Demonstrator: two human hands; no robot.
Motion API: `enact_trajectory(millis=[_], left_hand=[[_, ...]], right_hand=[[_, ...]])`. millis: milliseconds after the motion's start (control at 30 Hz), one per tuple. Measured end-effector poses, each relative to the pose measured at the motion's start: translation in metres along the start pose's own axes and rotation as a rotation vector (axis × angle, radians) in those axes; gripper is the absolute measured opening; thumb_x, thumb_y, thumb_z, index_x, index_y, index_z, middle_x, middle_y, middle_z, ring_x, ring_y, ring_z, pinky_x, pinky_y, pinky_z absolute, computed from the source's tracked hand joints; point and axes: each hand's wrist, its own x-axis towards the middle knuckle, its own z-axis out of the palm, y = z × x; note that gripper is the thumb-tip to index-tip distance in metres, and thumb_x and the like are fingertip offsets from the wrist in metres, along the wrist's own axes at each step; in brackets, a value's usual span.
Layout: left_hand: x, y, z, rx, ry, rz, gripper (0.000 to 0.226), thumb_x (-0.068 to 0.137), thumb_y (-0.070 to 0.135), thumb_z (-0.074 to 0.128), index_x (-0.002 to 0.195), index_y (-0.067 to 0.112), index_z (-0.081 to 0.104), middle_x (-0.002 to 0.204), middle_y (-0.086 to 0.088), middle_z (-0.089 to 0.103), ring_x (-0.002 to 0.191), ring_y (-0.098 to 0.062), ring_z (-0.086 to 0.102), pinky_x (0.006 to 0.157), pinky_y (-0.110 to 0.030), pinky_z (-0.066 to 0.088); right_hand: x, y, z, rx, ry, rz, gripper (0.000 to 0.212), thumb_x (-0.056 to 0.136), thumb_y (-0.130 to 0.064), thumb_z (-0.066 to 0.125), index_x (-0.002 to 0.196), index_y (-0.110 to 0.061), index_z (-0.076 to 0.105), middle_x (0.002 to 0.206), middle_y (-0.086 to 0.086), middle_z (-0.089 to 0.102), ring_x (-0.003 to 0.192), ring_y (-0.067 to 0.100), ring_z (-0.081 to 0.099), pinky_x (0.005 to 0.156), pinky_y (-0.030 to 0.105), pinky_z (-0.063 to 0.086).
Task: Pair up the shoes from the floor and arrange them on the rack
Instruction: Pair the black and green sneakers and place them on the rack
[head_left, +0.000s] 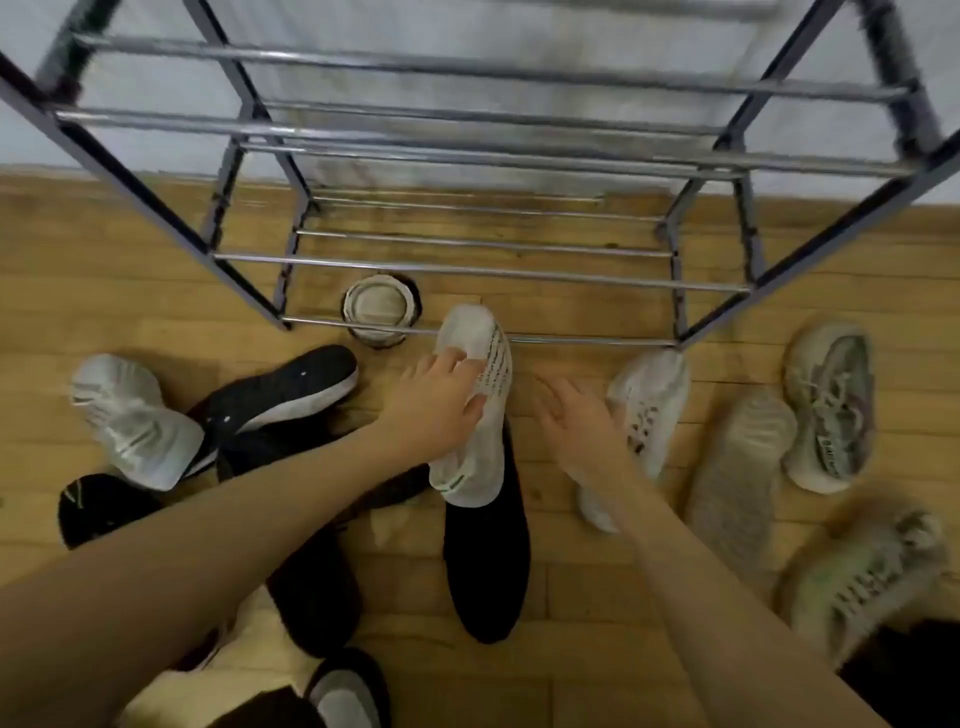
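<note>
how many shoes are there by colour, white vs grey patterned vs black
white shoes: 3
grey or patterned shoes: 3
black shoes: 5 that show; the pile overlaps, so there may be more
total: 11

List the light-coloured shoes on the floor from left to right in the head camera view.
White shoe beside the black pair → white shoe in the left hand → white sneaker by the right hand → sole-up grey shoe → grey laced sneaker.

A wooden floor is seen, on which a metal rack is stood against the wall. Scattered shoes are laid before it: black sneakers at left, grey knit sneakers at right, a round lid under the lowest rail.
</note>
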Motion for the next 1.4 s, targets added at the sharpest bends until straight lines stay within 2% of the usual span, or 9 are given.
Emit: enact_trajectory(millis=[200,300,433,567,733,967,1133,1200,1400], left_hand=[[0.006,-0.047,0.052,0.079,0.094,-0.195,0.064,0.088,0.055,0.034,0.143,0.024,0.026,0.142,-0.013,0.038,0.124,-0.036,0.039,0.1,-0.046,0.03],[0.01,-0.054,0.068,-0.104,0.046,-0.255,0.064,0.093,0.052,0.031,0.147,0.027,0.011,0.14,-0.01,0.042,0.127,-0.034,0.038,0.104,-0.047,0.021],[0.012,-0.046,0.072,-0.291,0.105,-0.106,0.058,0.097,0.038,0.033,0.148,0.023,0.01,0.134,-0.003,0.045,0.124,-0.019,0.038,0.102,-0.035,0.016],[-0.003,-0.034,0.073,-0.401,0.229,-0.011,0.059,0.096,0.024,0.044,0.147,0.02,0.016,0.141,-0.004,0.035,0.126,-0.018,0.034,0.098,-0.029,0.015],[-0.02,-0.001,0.084,-0.507,0.248,0.045,0.063,0.093,0.03,0.049,0.147,0.021,0.017,0.144,-0.012,0.031,0.131,-0.025,0.03,0.107,-0.05,0.028],[-0.021,0.043,0.118,-0.189,0.227,0.142,0.069,0.085,0.049,0.028,0.142,0.011,0.034,0.131,-0.011,0.05,0.118,-0.028,0.046,0.097,-0.044,0.028],[-0.02,0.041,0.15,-0.002,0.136,0.111,0.066,0.085,0.046,0.026,0.137,0.009,0.043,0.124,-0.008,0.058,0.115,-0.03,0.046,0.096,-0.044,0.026],[-0.02,0.04,0.153,0.037,0.142,0.097,0.064,0.085,0.045,0.026,0.135,0.01,0.045,0.129,-0.011,0.054,0.118,-0.033,0.043,0.096,-0.049,0.029],[-0.015,0.058,0.144,-0.019,0.093,0.144,0.066,0.085,0.056,0.018,0.142,0.026,0.032,0.15,-0.01,0.029,0.134,-0.033,0.025,0.105,-0.05,0.019]], right_hand=[[0.028,0.002,0.069,-0.003,0.087,-0.018,0.044,0.097,-0.043,0.038,0.139,-0.031,0.036,0.128,-0.001,0.052,0.12,0.019,0.045,0.102,0.042,0.015],[0.033,0.004,0.087,0.011,0.119,-0.03,0.046,0.096,-0.044,0.039,0.14,-0.032,0.033,0.12,0.0,0.051,0.113,0.017,0.046,0.095,0.033,0.013],[0.031,0.003,0.097,0.16,0.164,-0.043,0.043,0.096,-0.034,0.046,0.139,-0.03,0.039,0.116,0.0,0.053,0.1,0.01,0.044,0.097,0.033,0.021],[0.015,0.007,0.094,0.208,0.306,-0.071,0.043,0.095,-0.021,0.052,0.137,-0.025,0.045,0.131,0.007,0.05,0.111,0.021,0.051,0.1,0.046,0.029],[-0.012,0.033,0.068,0.157,0.386,-0.151,0.049,0.094,-0.028,0.05,0.142,-0.024,0.038,0.135,0.007,0.047,0.108,0.023,0.056,0.095,0.044,0.04],[-0.047,0.083,0.049,0.002,0.284,-0.031,0.054,0.096,-0.029,0.05,0.144,-0.015,0.032,0.141,0.007,0.041,0.128,0.022,0.041,0.104,0.042,0.033],[-0.055,0.103,0.056,-0.12,0.238,-0.027,0.045,0.097,-0.038,0.042,0.141,-0.028,0.038,0.142,-0.008,0.043,0.128,0.019,0.034,0.097,0.032,0.015],[-0.055,0.11,0.047,-0.125,0.289,-0.028,0.043,0.095,-0.04,0.037,0.136,-0.033,0.045,0.137,-0.013,0.048,0.125,0.02,0.032,0.089,0.027,0.011],[-0.064,0.153,0.037,-0.022,0.259,0.175,0.042,0.095,-0.044,0.044,0.137,-0.044,0.039,0.15,-0.01,0.031,0.135,0.025,0.026,0.107,0.046,0.013]])
